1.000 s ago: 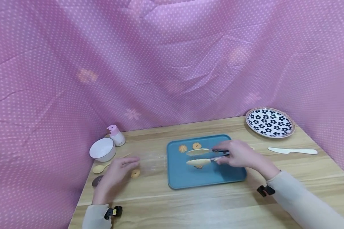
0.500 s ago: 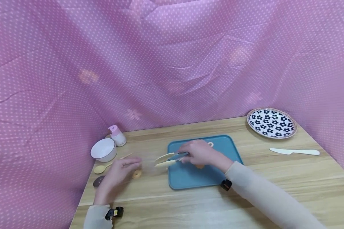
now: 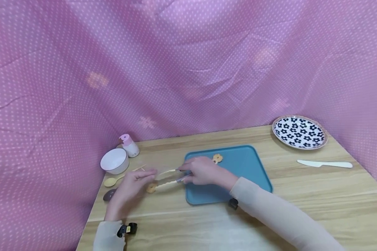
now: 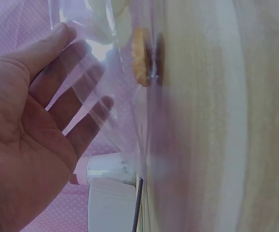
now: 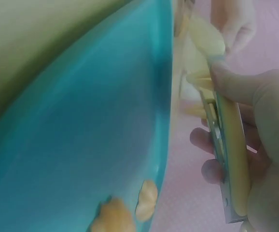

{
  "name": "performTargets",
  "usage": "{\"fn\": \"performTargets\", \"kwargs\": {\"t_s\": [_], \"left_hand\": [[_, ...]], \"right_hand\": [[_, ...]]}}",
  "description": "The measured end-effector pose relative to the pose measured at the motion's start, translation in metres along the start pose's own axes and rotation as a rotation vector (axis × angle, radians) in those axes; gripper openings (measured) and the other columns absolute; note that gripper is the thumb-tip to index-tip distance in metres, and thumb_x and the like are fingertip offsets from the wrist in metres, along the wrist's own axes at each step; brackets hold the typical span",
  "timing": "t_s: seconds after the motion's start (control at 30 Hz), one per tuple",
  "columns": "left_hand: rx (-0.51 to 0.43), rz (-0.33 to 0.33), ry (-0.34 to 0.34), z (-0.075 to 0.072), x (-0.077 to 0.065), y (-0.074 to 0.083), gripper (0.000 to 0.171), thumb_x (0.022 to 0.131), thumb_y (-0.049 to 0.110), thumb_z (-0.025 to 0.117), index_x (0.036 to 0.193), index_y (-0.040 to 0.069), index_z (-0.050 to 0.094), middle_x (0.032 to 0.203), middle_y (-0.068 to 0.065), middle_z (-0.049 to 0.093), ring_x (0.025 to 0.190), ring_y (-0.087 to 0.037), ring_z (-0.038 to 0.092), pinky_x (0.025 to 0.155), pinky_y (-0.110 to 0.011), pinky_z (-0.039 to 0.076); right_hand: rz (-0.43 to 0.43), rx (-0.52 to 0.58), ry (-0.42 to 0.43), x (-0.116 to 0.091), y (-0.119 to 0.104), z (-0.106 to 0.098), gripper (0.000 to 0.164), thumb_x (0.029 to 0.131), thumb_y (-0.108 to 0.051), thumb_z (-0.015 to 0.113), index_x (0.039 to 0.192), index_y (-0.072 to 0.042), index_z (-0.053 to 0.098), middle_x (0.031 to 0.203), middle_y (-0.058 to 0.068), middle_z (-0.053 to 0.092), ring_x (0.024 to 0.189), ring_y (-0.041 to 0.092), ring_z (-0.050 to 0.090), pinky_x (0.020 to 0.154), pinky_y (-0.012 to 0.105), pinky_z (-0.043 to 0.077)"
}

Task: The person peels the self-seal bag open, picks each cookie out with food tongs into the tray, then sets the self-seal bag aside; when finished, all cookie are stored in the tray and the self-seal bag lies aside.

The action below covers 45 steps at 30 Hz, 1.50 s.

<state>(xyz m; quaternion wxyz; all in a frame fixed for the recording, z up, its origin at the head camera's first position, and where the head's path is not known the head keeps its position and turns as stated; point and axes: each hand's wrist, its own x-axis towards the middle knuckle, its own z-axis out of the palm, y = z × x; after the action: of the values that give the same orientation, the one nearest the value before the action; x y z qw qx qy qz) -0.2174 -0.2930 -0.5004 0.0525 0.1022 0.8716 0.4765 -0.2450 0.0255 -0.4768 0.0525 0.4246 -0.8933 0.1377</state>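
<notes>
My left hand (image 3: 132, 186) holds a clear plastic container (image 4: 122, 104) by its edge, thumb on one side and fingers seen through the plastic. A round golden cookie (image 3: 151, 188) lies by that hand; in the left wrist view the cookie (image 4: 140, 57) shows at the plastic, inside or behind it I cannot tell. My right hand (image 3: 201, 170) grips metal tongs (image 5: 226, 150) with cream tips, reaching left past the tray edge to the container. Whether the tips hold anything is unclear. On the blue tray (image 3: 238, 190) a flower-shaped cookie (image 3: 218, 157) shows behind my right hand.
At left stand a white bowl (image 3: 114, 161) and a pink-topped pump bottle (image 3: 130, 146), with a yellow spoon (image 3: 111, 181) and a dark oval piece (image 3: 109, 195). A flower-patterned plate (image 3: 300, 132) and a white knife (image 3: 325, 164) lie at right.
My right hand has moved left with the tongs, from over the tray to the container by my left hand. My left hand has stayed nearly still.
</notes>
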Motion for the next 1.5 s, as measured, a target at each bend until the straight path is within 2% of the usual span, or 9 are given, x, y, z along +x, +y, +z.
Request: {"fn": "performTargets", "kwargs": {"t_s": [0.1,0.23,0.3,0.57,0.73,1.0,1.13,1.3,1.5], "left_hand": [[-0.021,-0.005,-0.017,0.0,0.0,0.0,0.034,0.093,0.038,0.071,0.118,0.016,0.076,0.134,0.005,0.071,0.141,-0.022,0.054,0.126,-0.048,0.031],[-0.087,-0.073,-0.049,0.002,-0.002,0.0,0.035,0.091,0.038,0.073,0.119,0.016,0.075,0.139,0.004,0.067,0.145,-0.022,0.05,0.129,-0.051,0.025],[-0.09,-0.088,-0.062,0.004,-0.003,0.0,0.034,0.091,0.038,0.073,0.12,0.018,0.075,0.14,0.004,0.067,0.145,-0.023,0.05,0.129,-0.053,0.024],[0.002,-0.035,-0.069,0.004,-0.001,0.002,0.031,0.093,0.038,0.071,0.119,0.023,0.076,0.138,0.005,0.068,0.141,-0.021,0.054,0.125,-0.047,0.034],[0.023,0.001,-0.072,0.001,0.0,0.002,0.032,0.094,0.038,0.07,0.12,0.021,0.075,0.137,0.004,0.068,0.14,-0.024,0.055,0.124,-0.048,0.035],[0.014,-0.073,-0.076,0.001,-0.003,0.001,0.03,0.094,0.037,0.07,0.12,0.024,0.075,0.141,0.003,0.066,0.144,-0.021,0.052,0.127,-0.047,0.028],[0.025,-0.058,-0.069,0.0,-0.003,-0.001,0.03,0.094,0.037,0.069,0.12,0.024,0.075,0.14,0.003,0.066,0.142,-0.022,0.054,0.127,-0.046,0.03],[0.054,-0.036,-0.064,0.0,-0.002,-0.003,0.029,0.095,0.038,0.069,0.119,0.024,0.076,0.134,0.007,0.07,0.138,-0.02,0.058,0.123,-0.046,0.038],[0.089,-0.009,-0.063,0.001,-0.001,0.003,0.029,0.095,0.04,0.067,0.119,0.025,0.076,0.135,0.007,0.069,0.135,-0.018,0.06,0.122,-0.045,0.04]], "right_hand": [[-0.009,-0.007,-0.009,0.006,-0.005,0.002,0.049,0.088,-0.048,0.075,0.13,-0.024,0.069,0.123,-0.007,0.075,0.11,0.011,0.071,0.095,0.032,0.061],[-0.024,0.006,-0.031,0.013,-0.01,0.007,0.054,0.086,-0.049,0.076,0.132,-0.023,0.067,0.125,-0.007,0.074,0.109,0.011,0.071,0.094,0.031,0.061],[-0.028,0.006,-0.044,0.015,-0.01,0.01,0.056,0.086,-0.05,0.077,0.134,-0.022,0.066,0.126,-0.006,0.073,0.11,0.011,0.071,0.095,0.03,0.061],[-0.032,-0.017,-0.056,0.021,-0.012,0.019,0.055,0.089,-0.052,0.073,0.135,-0.024,0.065,0.131,-0.008,0.071,0.117,0.011,0.069,0.099,0.032,0.059],[-0.036,-0.022,-0.049,0.024,-0.015,0.02,0.045,0.092,-0.045,0.072,0.131,-0.024,0.068,0.126,-0.01,0.073,0.114,0.009,0.07,0.096,0.031,0.06],[0.003,-0.023,-0.027,0.019,-0.02,0.016,0.041,0.09,-0.041,0.074,0.128,-0.025,0.069,0.125,-0.01,0.073,0.111,0.009,0.071,0.095,0.031,0.061],[0.026,-0.031,0.009,0.01,-0.018,0.012,0.038,0.09,-0.041,0.074,0.125,-0.027,0.071,0.122,-0.011,0.074,0.106,0.01,0.071,0.088,0.03,0.062],[0.029,-0.038,0.061,-0.001,-0.014,0.008,0.037,0.09,-0.043,0.074,0.123,-0.027,0.072,0.12,-0.012,0.075,0.104,0.011,0.072,0.084,0.032,0.063],[0.009,-0.041,0.103,-0.005,-0.01,0.009,0.037,0.088,-0.042,0.076,0.121,-0.028,0.072,0.116,-0.012,0.076,0.099,0.01,0.073,0.08,0.032,0.063]]}}
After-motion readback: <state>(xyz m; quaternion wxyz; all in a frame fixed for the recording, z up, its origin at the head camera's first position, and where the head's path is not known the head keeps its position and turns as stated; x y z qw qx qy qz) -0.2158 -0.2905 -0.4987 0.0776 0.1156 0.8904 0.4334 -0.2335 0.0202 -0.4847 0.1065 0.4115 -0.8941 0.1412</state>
